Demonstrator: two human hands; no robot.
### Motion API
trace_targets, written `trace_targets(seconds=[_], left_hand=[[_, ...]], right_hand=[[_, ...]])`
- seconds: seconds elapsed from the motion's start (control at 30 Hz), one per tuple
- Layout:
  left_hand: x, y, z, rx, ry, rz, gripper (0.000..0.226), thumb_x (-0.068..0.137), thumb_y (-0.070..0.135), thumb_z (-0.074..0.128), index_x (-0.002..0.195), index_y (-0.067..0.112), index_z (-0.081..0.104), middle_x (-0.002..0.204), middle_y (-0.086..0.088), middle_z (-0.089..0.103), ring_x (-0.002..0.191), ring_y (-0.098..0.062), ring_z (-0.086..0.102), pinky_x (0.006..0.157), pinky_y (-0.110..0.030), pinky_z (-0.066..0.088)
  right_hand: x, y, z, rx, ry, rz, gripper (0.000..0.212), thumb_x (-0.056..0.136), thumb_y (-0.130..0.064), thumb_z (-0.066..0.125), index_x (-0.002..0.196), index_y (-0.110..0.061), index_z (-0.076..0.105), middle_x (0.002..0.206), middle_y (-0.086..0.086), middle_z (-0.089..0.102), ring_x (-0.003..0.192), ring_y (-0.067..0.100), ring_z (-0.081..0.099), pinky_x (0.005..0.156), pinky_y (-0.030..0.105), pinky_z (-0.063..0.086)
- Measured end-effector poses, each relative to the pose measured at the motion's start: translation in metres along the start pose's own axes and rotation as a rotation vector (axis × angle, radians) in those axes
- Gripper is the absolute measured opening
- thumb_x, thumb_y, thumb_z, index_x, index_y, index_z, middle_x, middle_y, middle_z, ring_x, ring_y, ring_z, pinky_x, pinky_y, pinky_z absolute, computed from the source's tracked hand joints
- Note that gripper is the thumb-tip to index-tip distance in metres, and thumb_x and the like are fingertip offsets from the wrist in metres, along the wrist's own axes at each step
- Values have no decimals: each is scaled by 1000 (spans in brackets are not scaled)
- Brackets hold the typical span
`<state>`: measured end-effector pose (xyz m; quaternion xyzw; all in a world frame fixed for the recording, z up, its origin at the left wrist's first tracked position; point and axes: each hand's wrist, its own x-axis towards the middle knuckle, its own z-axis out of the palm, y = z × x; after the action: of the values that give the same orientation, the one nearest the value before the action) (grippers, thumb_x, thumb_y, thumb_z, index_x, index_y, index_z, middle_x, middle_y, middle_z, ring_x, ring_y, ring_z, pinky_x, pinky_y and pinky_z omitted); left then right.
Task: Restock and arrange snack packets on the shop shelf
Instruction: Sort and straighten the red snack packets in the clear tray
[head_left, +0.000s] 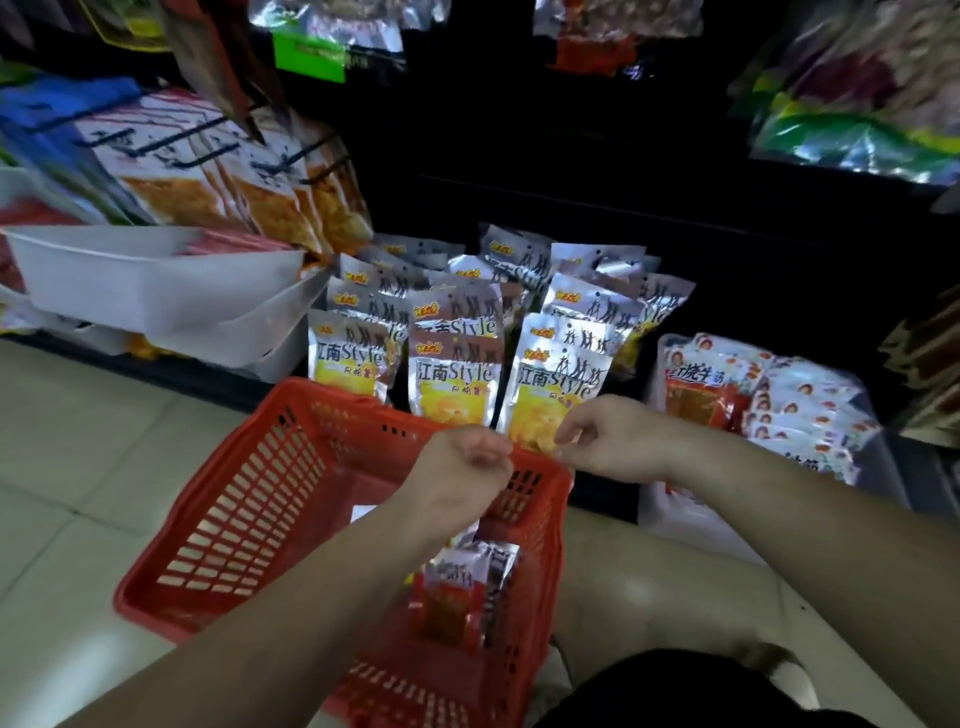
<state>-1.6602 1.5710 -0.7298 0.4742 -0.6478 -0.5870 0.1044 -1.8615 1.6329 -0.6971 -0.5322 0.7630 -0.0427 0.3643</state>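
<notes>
Silver snack packets (457, 358) printed "江南Style" stand in three leaning rows on the bottom shelf, each with a small orange logo at the top (too small to read) and a yellow picture below. Both hands meet at the lower edge of the front right packet (550, 384). The left hand (462, 467) has its fingers curled in and the right hand (613, 441) has thumb and forefinger drawn close together, but I cannot tell whether either has hold of the packet. Directly under them sits a red plastic basket (270, 467) on the tiled floor (78, 467), its far rim partly blocking the bottoms of the front row. A few similar silver packs (462, 587) lie inside it. To the right sit red-and-white packets (737, 395) reading "烧牛筋". To the left stand white plastic bins (130, 280), and above them orange-filled hanging packs (234, 171)
</notes>
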Motion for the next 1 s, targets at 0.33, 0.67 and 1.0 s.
trace_targets(seconds=[0.33, 0.67, 1.0], left_hand=[[61, 91, 116, 71, -239, 147, 12, 94, 17, 70, 98, 29, 70, 95, 3, 74, 89, -18, 72, 67, -29, 57], [188, 116, 224, 711, -95, 384, 42, 90, 3, 64, 129, 21, 68, 122, -7, 70, 104, -29, 70, 76, -29, 56], [237, 103, 261, 1180, 127, 621, 66, 82, 6, 72, 141, 32, 55, 125, -4, 59, 109, -23, 56, 84, -34, 52]], right_hand=[[-16, 173, -46, 327, 574, 405, 14, 98, -30, 67, 107, -23, 75, 101, 7, 71, 77, 26, 71, 69, 35, 57], [21, 240, -15, 618, 542, 300, 23, 104, -41, 57, 127, -43, 57, 102, -6, 69, 76, 10, 65, 60, 22, 50], [16, 280, -15, 557, 755, 410, 43, 104, -34, 55, 146, -39, 51, 102, -4, 63, 74, 13, 57, 81, 38, 61]])
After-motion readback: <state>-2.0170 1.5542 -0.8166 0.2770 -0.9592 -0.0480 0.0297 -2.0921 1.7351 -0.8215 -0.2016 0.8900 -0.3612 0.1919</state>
